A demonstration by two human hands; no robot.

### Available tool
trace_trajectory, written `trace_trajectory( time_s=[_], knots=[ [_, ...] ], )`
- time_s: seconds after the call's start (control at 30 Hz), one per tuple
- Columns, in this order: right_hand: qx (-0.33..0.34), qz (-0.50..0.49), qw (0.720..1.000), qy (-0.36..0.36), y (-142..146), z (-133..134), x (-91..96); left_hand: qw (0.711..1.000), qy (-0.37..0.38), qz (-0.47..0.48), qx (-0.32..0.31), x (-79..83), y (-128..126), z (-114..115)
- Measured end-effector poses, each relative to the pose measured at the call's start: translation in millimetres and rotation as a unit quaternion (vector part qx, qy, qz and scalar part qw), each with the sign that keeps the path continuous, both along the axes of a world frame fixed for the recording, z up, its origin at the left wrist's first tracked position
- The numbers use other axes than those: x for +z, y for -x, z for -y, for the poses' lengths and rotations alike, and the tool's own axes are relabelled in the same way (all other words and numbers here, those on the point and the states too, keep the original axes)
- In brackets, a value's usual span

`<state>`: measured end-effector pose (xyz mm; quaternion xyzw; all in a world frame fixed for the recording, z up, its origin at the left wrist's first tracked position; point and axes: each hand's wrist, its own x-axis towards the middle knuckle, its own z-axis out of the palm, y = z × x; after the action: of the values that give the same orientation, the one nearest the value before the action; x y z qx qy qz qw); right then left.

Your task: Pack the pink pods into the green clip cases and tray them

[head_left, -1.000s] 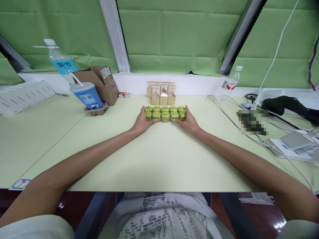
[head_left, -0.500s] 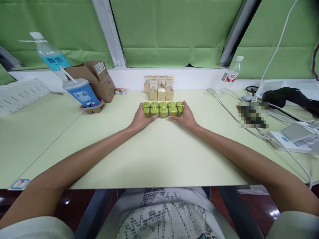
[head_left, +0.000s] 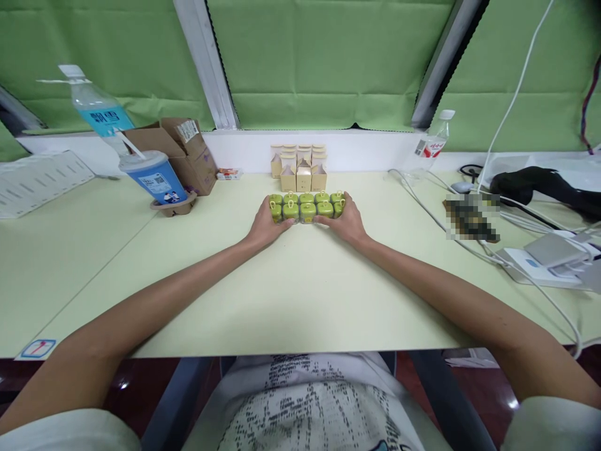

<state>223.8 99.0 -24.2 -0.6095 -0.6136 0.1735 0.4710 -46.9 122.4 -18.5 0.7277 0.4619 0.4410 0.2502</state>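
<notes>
Two rows of small clear jars with green lids (head_left: 307,209) stand packed side by side on the table, a pale loop on top of each lid. My left hand (head_left: 266,225) grips the left end of the block, its thumb along the front. At the opposite end my right hand (head_left: 346,222) presses in the same way, thumb across the front of the near row. Both hands' fingers are curled round the ends and partly hidden. Behind the jars is a group of small cream cardboard boxes (head_left: 303,176) with their flaps up.
A blue paper cup (head_left: 157,180) in a cardboard holder, a brown carton (head_left: 188,156) and a large bottle (head_left: 101,113) stand at left. Right are a clear bottle (head_left: 432,147), white cables (head_left: 434,216), a black cloth-like item (head_left: 530,181) and a white box (head_left: 521,266).
The view has shifted slightly. Both hands stay on the ends of the jar block, which shows no clear movement on the table.
</notes>
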Motion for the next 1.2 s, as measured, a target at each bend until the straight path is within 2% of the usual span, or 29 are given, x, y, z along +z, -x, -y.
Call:
trace_trajectory(
  time_s=[0.23, 0.5, 0.63, 0.77, 0.83, 1.03, 1.2],
  knots=[
    [0.035, 0.008, 0.999, -0.006, -8, 3, 2.3, 0.998, 0.046, 0.037, -0.010, 0.5, 1, -2],
    [0.049, -0.013, 0.998, 0.025, -10, 11, 10.8, 0.996, 0.075, 0.050, 0.001, 2.2, 4, 0],
    [0.041, -0.048, 0.997, 0.034, -10, 11, 9.9, 0.989, 0.093, 0.110, 0.031, -1.8, 6, -3],
    [0.045, -0.140, 0.989, 0.028, -12, 9, 4.9, 0.979, 0.085, 0.174, 0.062, -7.8, 8, -10],
    [0.034, -0.180, 0.983, 0.024, -13, 9, 2.9, 0.973, 0.086, 0.202, 0.072, -10.8, 11, -13],
    [-0.009, -0.222, 0.975, 0.008, -15, 9, 1.6, 0.965, 0.094, 0.233, 0.076, -14.6, 14, -18],
    [-0.059, -0.237, 0.969, -0.023, -32, 12, -3.1, 0.959, 0.100, 0.255, 0.077, -13.9, 12, -17]
  ],
)
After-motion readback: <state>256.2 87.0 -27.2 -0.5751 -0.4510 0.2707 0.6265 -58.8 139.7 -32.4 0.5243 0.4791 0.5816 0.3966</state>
